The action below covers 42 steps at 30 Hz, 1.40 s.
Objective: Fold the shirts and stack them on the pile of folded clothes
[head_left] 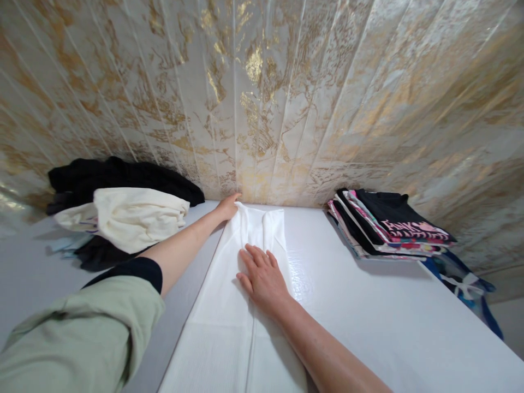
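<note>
A long white garment (221, 322) lies lengthwise on the white table, folded into a strip with a seam or fold line down its middle. Its far end is narrower and shows a few soft folds. My left hand (227, 208) reaches to the far left corner and pinches the cloth there; its fingertips are partly hidden. My right hand (264, 275) rests flat on the upper part of the garment, palm down, fingers spread and holding nothing.
On the left is a loose heap with a cream garment (141, 215) and a black garment (123, 176). A stack of folded clothes (388, 226) stands at the back right of the table (368, 316). Beside it hangs a blue bag-like item (466, 289). A gold-patterned curtain (262, 109) closes off the back.
</note>
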{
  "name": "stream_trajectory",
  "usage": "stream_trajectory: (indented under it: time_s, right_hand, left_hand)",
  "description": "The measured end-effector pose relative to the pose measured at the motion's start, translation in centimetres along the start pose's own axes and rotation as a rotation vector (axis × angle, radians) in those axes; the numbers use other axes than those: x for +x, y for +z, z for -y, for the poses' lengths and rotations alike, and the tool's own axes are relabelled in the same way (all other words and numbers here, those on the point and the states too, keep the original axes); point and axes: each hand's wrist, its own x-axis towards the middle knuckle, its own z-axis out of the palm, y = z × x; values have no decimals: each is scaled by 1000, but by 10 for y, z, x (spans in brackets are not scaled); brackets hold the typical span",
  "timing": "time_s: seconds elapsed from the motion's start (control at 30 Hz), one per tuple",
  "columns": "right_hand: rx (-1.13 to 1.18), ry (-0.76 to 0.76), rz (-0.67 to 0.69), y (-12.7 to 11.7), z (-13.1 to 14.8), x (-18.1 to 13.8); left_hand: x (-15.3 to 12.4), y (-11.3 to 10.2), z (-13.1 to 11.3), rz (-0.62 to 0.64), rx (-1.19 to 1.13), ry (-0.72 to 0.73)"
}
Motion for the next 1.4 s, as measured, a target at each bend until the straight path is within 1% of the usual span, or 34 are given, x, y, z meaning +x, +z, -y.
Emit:
stream_trajectory:
  time_s: [0.07, 0.23, 0.33, 0.4, 0.47, 0.53, 0.6, 0.67, 0.7, 0.73, 0.8, 0.87, 0.97, 1.03, 1.13, 1.23, 1.4]
  right_hand:
    - [2, -5, -20, -1, 0, 0]
    - [2, 13, -102, -3, 0, 2]
    - [-7, 14, -102, -2, -1, 2]
    - [-14, 12, -71, 0, -1, 1]
    - [-16, 21, -56, 1, -1, 1]
    - [-10, 28, -65, 1, -1, 1]
    - [-1, 31, -82, 0, -1, 1]
    - [6, 34, -93, 0, -1, 3]
    - [9, 38, -95, 0, -1, 3]
    - [11, 42, -94, 0, -1, 3]
    - [12, 46, -88, -1, -1, 4]
    - [8, 43, -85, -1, -1, 3]
    - [1, 32, -84, -2, -1, 2]
    - [2, 27, -86, -2, -1, 2]
    - [13, 23, -92, -2, -2, 2]
    - [21, 25, -90, -1, -2, 2]
    - [20, 27, -93, -1, -1, 2]
  left_hand:
    - [0, -1, 0, -20, 11, -58]
    - [-8, -7, -1, -135, 110, -234]
    - [-23, -7, -3, -114, 174, -262]
    - [-35, -4, -4, -83, 213, -246]
    - [-47, -1, -7, -78, 253, -223]
    - [-54, -1, -12, -92, 285, -216]
    - [-57, -2, -20, -138, 314, -194]
    - [-56, -1, -31, -208, 315, -95]
    - [-54, 2, -38, -215, 283, -26]
    - [-52, 7, -45, -195, 230, 37]
    - [-45, 21, -58, -85, 101, 97]
    - [-38, 40, -69, 1, 25, 82]
    - [-28, 66, -77, 32, -18, 32]
    - [-23, 76, -79, 45, -52, -14]
    - [-18, 82, -80, 68, -106, -81]
    - [-16, 80, -81, 79, -136, -128]
    - [-16, 79, -85, 95, -135, -146]
